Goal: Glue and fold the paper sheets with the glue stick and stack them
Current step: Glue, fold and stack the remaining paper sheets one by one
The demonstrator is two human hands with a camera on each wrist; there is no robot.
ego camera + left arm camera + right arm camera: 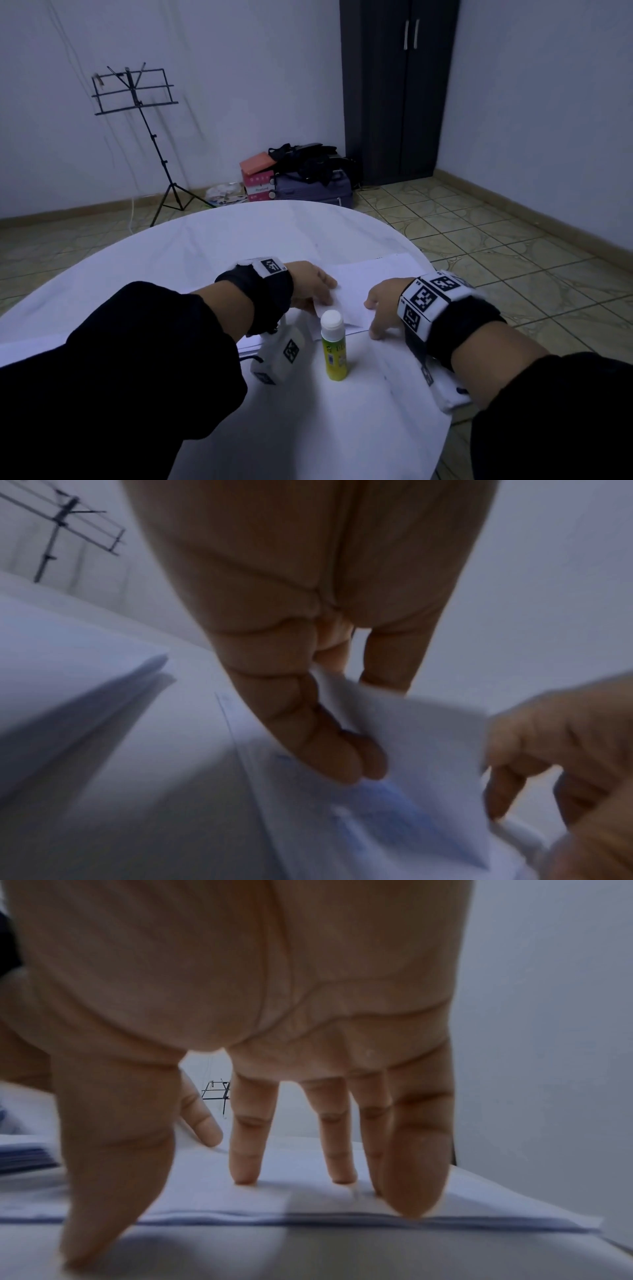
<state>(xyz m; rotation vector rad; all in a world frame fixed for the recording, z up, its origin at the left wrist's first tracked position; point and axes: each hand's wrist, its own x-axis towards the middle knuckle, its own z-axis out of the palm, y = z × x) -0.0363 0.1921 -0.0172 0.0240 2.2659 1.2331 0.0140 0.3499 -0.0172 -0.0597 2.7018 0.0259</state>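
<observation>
A white paper sheet (376,274) lies on the round white table (222,240), right of centre. My left hand (313,286) pinches a lifted flap of the paper sheet (411,737) between fingers and thumb at its near left corner. My right hand (380,308) presses straight, spread fingers (245,1164) flat on the sheet's (291,1199) near edge, and its thumb rests on the table. A green and yellow glue stick (332,346) with a white cap stands upright just in front of the paper, between my wrists.
A stack of more sheets (85,683) lies to the left under my left forearm. The table's right edge is close to my right wrist. Beyond are a music stand (137,99), boxes and bags (298,174), and a dark wardrobe (397,85).
</observation>
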